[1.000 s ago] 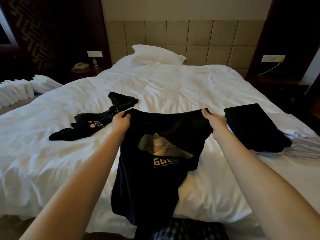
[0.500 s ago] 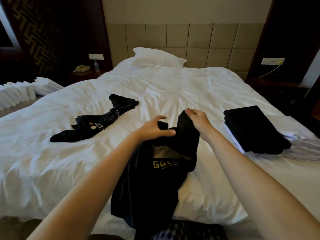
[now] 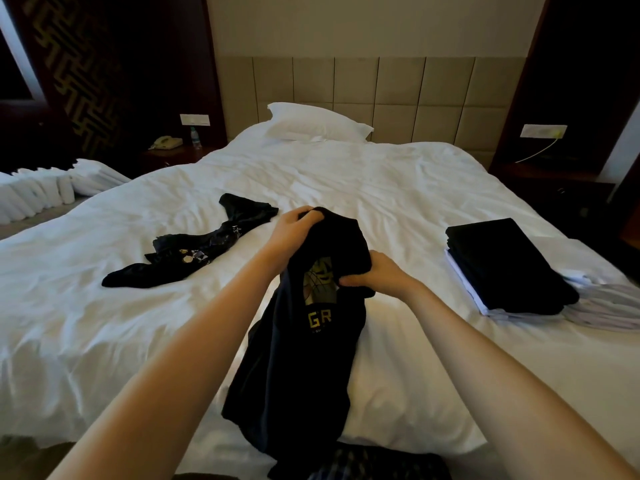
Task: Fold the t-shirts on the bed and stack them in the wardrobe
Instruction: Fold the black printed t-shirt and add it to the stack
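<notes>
T-shirt (image 3: pixel 304 358) judged light, limp | left hand (image 3: pixel 292 230) pinched top edge | right hand (image 3: pixel 377 277) gripped bunched side | shoulder seams likely the best hold

Head camera looks forward and down across the bed (image 3: pixel 381 188).

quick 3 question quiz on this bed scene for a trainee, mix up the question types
1. True or false: the left hand and the right hand both grip the black printed t-shirt.
2. Where does the folded stack lie? A on a chair; B on the bed, to the person's right; C on the floor.
3. Fill in: the unfolded dark garment lies to the ___ of the held t-shirt.

Key: 1 true; 2 B; 3 left.
</notes>
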Tool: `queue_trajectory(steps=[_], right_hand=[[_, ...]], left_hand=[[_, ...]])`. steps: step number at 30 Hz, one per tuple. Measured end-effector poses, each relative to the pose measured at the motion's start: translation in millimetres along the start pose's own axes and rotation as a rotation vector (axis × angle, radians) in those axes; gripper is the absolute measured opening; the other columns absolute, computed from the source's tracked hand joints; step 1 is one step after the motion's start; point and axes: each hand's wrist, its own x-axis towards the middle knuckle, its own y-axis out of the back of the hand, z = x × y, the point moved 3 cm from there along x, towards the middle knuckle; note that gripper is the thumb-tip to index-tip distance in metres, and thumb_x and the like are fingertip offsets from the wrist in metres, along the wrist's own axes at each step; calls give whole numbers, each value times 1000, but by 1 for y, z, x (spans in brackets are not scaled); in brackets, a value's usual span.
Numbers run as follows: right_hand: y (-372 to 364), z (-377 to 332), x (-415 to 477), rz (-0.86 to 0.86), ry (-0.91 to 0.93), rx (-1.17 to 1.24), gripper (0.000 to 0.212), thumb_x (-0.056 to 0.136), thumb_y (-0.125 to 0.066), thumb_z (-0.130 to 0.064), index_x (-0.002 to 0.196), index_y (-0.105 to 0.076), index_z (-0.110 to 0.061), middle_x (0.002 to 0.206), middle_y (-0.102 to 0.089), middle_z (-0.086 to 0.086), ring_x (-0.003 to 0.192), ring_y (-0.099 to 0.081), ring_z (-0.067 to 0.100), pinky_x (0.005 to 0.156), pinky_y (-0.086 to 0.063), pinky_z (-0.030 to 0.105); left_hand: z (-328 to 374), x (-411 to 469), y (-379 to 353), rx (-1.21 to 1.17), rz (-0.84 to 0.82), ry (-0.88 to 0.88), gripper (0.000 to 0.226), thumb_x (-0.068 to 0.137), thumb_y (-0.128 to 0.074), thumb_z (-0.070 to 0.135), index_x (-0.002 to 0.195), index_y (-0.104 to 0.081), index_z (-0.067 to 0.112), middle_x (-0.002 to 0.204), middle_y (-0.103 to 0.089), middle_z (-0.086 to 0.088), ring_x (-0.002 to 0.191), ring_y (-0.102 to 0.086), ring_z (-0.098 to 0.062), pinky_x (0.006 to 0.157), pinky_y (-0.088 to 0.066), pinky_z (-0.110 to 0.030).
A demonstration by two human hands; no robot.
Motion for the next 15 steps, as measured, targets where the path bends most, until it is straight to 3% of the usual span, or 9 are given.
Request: queue_trajectory(steps=[3,5,6,8,10,12,15], right_hand=[[-4,-4,2,97,-21,154,20,92,-59,-22,105,-64,-7,99,-64,7,94,-61,23,84,-47,35],[-3,-10,2,134,-12,183,15,96,-52,-20,102,-63,-11,98,-64,6,92,-61,23,82,-48,36],[-3,-14,2,150,-3,169,15,96,-50,-18,101,-62,-10,96,-63,6,89,-61,23,81,-48,36],[1,-25,2,190,24,147,17,95,-50,-13,100,-63,-4,91,-63,9,84,-60,25,75,-48,36],[6,-34,1,265,62,191,16,93,-50,-10,97,-63,-2,87,-63,9,80,-60,23,69,-48,30],[12,-36,-2,305,74,285,12,93,-54,-12,98,-63,-6,89,-63,5,78,-61,16,67,-48,24],[20,-31,-11,178,20,392,21,90,-61,-27,104,-60,-12,92,-66,1,82,-64,14,75,-53,25]], left_hand=[[-2,-5,6,59,11,-13,14,92,-54,20,81,-61,17,74,-59,-1,72,-57,-18,65,-46,-26],[-2,-9,6,210,-72,-17,8,90,-61,24,96,-59,19,78,-59,2,71,-58,-14,58,-46,-16],[-4,-9,5,311,-135,-6,23,87,-65,27,108,-56,23,84,-59,5,73,-58,-10,57,-45,-11],[-8,-10,-3,436,-257,50,46,81,-72,33,121,-51,26,96,-60,6,85,-60,-9,70,-47,-12],[-12,-10,-13,462,-315,84,34,79,-74,33,108,-63,18,91,-65,2,84,-62,-11,75,-49,-19],[-11,-9,-17,449,-278,57,19,86,-67,26,91,-67,8,75,-61,-1,70,-58,-12,65,-45,-20],[-6,-5,-18,420,-210,2,13,91,-53,13,84,-60,5,72,-52,-8,67,-50,-18,59,-38,-22]])
